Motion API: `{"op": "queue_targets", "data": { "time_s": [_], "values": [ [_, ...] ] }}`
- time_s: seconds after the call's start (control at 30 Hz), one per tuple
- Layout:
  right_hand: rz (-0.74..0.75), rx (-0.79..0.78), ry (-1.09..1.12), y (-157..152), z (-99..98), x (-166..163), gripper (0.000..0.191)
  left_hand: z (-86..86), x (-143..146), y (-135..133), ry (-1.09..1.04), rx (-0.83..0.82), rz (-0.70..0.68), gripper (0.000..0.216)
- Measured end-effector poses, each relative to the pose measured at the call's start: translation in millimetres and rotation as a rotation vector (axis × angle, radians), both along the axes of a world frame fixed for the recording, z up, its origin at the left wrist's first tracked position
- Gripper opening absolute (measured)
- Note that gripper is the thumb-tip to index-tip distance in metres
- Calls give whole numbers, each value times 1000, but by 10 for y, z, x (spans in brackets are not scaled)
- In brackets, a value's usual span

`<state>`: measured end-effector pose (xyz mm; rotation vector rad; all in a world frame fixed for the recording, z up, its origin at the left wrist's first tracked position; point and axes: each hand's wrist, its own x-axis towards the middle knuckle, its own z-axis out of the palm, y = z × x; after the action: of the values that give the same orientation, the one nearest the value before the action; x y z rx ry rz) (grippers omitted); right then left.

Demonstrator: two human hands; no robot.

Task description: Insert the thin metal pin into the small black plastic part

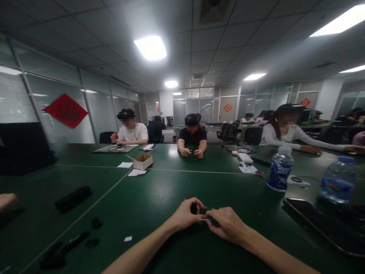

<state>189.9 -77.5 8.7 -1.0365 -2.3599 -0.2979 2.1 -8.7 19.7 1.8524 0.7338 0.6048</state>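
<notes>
My left hand (185, 215) and my right hand (226, 224) meet over the green table (159, 194) near its front edge. Both are curled, fingertips pinched together on a small dark part (199, 209) with a thin pale strip between them. What the part is I cannot make out. My forearms come up from the bottom of the view.
Black parts (72, 198) lie at the left, with smaller dark pieces (96, 222) and a white scrap (128, 238). Two water bottles (280, 169) (338, 180) and a dark tablet (325, 226) stand at the right. A cardboard box (142, 161) sits mid-table. Three people work across the table; another person's hand (7, 200) shows at far left.
</notes>
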Motion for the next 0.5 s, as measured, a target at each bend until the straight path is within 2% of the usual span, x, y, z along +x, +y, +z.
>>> {"op": "queue_targets", "data": {
  "time_s": [0.5],
  "values": [
    [30, 24, -16, -30, 63, -13, 17, -5, -12, 8, -10, -5, -15, 41]
  ]
}}
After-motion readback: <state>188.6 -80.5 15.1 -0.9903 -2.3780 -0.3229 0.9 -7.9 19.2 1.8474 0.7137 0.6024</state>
